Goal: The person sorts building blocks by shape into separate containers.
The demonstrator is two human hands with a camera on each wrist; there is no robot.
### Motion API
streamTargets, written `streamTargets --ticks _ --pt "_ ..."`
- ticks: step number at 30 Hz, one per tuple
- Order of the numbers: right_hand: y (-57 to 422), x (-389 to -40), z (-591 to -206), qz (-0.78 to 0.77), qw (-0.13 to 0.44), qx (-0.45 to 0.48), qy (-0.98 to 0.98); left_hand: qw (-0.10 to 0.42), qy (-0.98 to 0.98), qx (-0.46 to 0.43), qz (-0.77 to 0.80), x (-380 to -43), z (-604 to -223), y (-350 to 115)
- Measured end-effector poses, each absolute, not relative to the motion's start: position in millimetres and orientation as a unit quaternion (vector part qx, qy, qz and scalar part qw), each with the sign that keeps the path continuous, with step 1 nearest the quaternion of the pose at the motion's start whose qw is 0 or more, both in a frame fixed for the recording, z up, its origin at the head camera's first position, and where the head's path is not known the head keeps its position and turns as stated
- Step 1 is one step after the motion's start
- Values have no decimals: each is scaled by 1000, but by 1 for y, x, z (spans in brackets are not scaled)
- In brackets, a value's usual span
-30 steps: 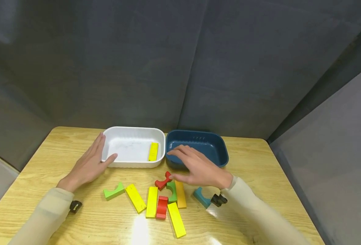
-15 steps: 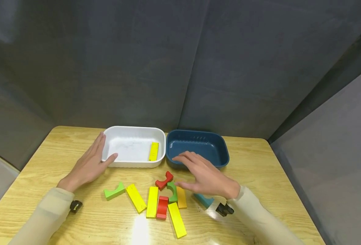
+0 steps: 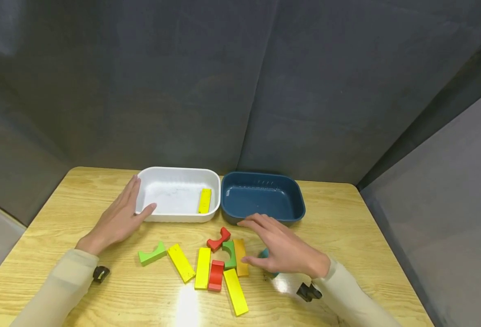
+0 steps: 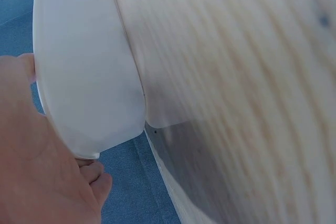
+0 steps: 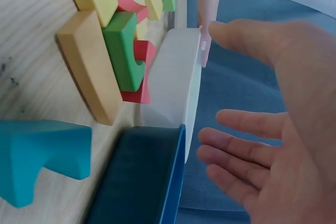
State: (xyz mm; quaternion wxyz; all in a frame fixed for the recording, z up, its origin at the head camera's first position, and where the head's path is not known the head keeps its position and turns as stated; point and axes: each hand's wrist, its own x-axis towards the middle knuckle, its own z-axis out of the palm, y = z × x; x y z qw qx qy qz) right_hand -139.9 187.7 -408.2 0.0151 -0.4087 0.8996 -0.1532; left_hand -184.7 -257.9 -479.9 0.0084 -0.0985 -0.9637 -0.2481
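My left hand [image 3: 115, 221] rests against the left end of the white bin [image 3: 171, 218], fingers straight along its side and thumb near the front rim. One yellow block [image 3: 205, 200] lies inside that bin. Over the table, in front of the dark blue bin [image 3: 265, 202], my right hand [image 3: 287, 250] hovers with fingers spread and nothing held. Beneath it, a teal arch block [image 5: 47, 140] is mostly covered in the head view but plain in the right wrist view. An orange block [image 3: 241, 259] lies just left of the right thumb.
Left of the orange block lie a green arch block [image 3: 231, 260], two red arch blocks, one of them nearer the front [image 3: 216, 276], and several yellow blocks, including one at an angle [image 3: 236, 293]. Another green arch block [image 3: 152, 255] sits farther left. A dark curtain [image 3: 240, 81] hangs behind the table.
My right hand has moved right and toward the front of the table, from beside the red arch block to over the teal one. The left hand stays at the white bin.
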Motion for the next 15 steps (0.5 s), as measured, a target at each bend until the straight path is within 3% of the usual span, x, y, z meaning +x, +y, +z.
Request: streamTargets --ticks 15 --pt "193 -132 -430 -146 84 -394 903 7 -962 -96 -254 -183 -479 -257"
